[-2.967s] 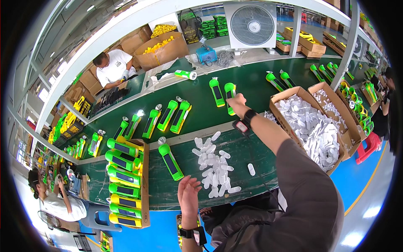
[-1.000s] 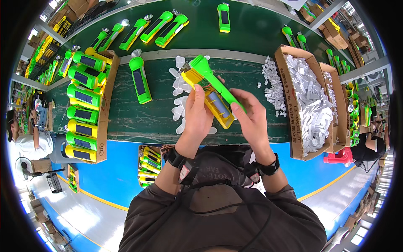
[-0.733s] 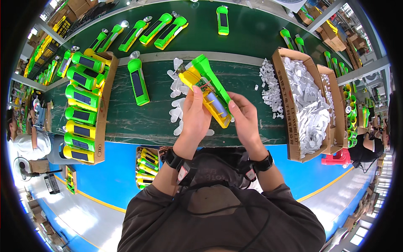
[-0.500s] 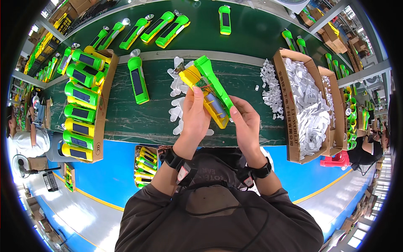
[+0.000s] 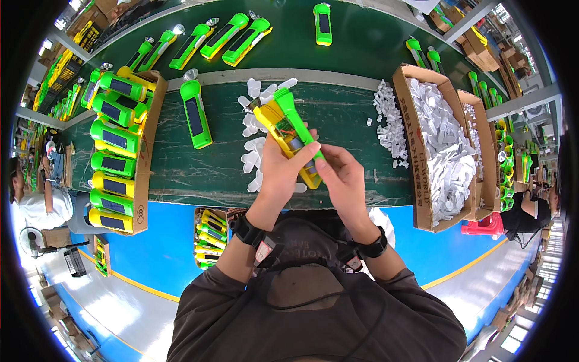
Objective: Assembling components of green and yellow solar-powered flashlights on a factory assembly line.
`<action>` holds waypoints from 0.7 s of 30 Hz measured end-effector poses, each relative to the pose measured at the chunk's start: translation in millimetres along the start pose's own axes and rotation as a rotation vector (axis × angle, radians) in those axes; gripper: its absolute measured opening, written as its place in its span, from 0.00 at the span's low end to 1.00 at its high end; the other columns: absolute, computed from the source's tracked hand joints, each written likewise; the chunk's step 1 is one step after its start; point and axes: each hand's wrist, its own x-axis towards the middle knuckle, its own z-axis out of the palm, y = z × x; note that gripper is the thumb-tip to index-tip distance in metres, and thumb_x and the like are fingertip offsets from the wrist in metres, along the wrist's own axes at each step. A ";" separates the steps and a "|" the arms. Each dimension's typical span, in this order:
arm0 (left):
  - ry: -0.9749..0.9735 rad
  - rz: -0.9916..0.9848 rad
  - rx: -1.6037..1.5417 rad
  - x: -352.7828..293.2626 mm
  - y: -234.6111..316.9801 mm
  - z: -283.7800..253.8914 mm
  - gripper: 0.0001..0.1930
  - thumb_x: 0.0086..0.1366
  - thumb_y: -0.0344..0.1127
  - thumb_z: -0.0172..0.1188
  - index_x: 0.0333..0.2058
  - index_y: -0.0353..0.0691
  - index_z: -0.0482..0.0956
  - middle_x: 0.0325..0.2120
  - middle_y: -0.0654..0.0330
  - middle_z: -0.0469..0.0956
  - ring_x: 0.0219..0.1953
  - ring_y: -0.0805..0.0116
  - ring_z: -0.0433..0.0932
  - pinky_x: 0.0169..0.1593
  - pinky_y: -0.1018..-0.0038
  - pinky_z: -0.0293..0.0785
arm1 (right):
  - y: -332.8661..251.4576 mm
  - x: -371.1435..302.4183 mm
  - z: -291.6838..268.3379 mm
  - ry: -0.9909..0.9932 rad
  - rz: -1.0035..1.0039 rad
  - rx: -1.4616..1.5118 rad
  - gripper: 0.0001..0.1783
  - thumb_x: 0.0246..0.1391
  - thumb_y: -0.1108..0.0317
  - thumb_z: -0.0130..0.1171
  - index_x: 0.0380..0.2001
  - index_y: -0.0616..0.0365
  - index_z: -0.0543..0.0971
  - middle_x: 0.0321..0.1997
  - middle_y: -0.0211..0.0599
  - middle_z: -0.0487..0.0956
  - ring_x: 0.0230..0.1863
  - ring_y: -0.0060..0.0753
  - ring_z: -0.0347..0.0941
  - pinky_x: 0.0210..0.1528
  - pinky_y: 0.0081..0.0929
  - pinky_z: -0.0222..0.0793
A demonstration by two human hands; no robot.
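A flashlight with its casing partly apart is held between my two hands over the green table. My left hand wraps the yellow half, its thumb laid across onto the green half. My right hand pinches the lower end of the green half. Between the halves a circuit board and thin wires show, and part of a battery; my fingers cover the rest. White plastic pieces lie on the table just left of and behind the flashlight. A whole green flashlight with a dark panel lies farther left.
A cardboard box stacked with green and yellow flashlights stands at the left. On the right, another box holds white plastic pieces, with small white parts heaped beside it. Several flashlights lie on the raised surface behind.
The green half has swung closer over the yellow half, narrowing the gap. My left thumb has moved across onto the green half, and my right hand has shifted slightly left.
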 end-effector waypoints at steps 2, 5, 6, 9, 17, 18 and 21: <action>0.042 -0.034 0.117 1.6 -3.5 -7.4 0.20 0.61 0.23 0.56 0.51 0.34 0.63 0.44 0.57 0.72 0.49 0.65 0.74 0.54 0.65 0.73 | 5.3 2.3 -10.5 -0.017 0.013 -0.052 0.16 0.62 0.67 0.53 0.47 0.68 0.75 0.43 0.39 0.79 0.44 0.25 0.74 0.47 0.25 0.70; 0.087 -0.056 -0.053 -2.5 7.7 -10.8 0.19 0.62 0.25 0.57 0.50 0.34 0.64 0.45 0.57 0.72 0.47 0.66 0.74 0.52 0.66 0.73 | 13.6 12.8 -31.7 0.157 -0.050 -0.466 0.14 0.58 0.67 0.56 0.43 0.66 0.77 0.38 0.45 0.79 0.35 0.34 0.78 0.36 0.26 0.73; 0.086 -0.051 -0.112 -2.4 6.5 -15.4 0.19 0.59 0.23 0.61 0.48 0.36 0.65 0.44 0.58 0.72 0.47 0.66 0.75 0.50 0.67 0.75 | 15.8 10.3 -35.8 0.121 -0.076 -0.597 0.14 0.54 0.69 0.59 0.42 0.65 0.77 0.37 0.46 0.79 0.34 0.38 0.78 0.35 0.28 0.74; 0.096 -0.049 -0.112 0.6 7.3 -20.5 0.19 0.60 0.23 0.60 0.48 0.36 0.65 0.44 0.58 0.71 0.48 0.66 0.74 0.50 0.67 0.74 | 28.9 7.9 -33.3 0.098 -0.189 -0.864 0.16 0.47 0.71 0.64 0.40 0.64 0.75 0.34 0.46 0.77 0.32 0.45 0.77 0.35 0.34 0.74; 0.088 -0.039 -0.124 -4.6 9.2 -21.8 0.20 0.60 0.23 0.60 0.50 0.36 0.65 0.44 0.58 0.72 0.48 0.66 0.74 0.50 0.68 0.74 | 37.8 19.8 -36.1 0.145 -0.135 -0.980 0.16 0.42 0.73 0.67 0.35 0.62 0.74 0.29 0.43 0.76 0.28 0.47 0.75 0.32 0.37 0.72; 0.105 -0.046 -0.092 -3.9 7.8 -22.5 0.20 0.60 0.23 0.60 0.50 0.35 0.65 0.44 0.58 0.71 0.48 0.66 0.74 0.50 0.68 0.74 | 37.8 24.2 -38.9 0.129 -0.059 -0.885 0.13 0.43 0.73 0.66 0.33 0.62 0.74 0.27 0.43 0.77 0.26 0.45 0.75 0.30 0.35 0.71; 0.119 -0.022 -0.029 -3.4 1.3 -19.3 0.20 0.60 0.23 0.59 0.50 0.35 0.65 0.44 0.58 0.71 0.48 0.66 0.74 0.50 0.69 0.74 | 31.0 31.6 -40.3 0.166 -0.092 -0.681 0.07 0.47 0.74 0.63 0.28 0.65 0.76 0.21 0.39 0.78 0.20 0.31 0.74 0.25 0.27 0.68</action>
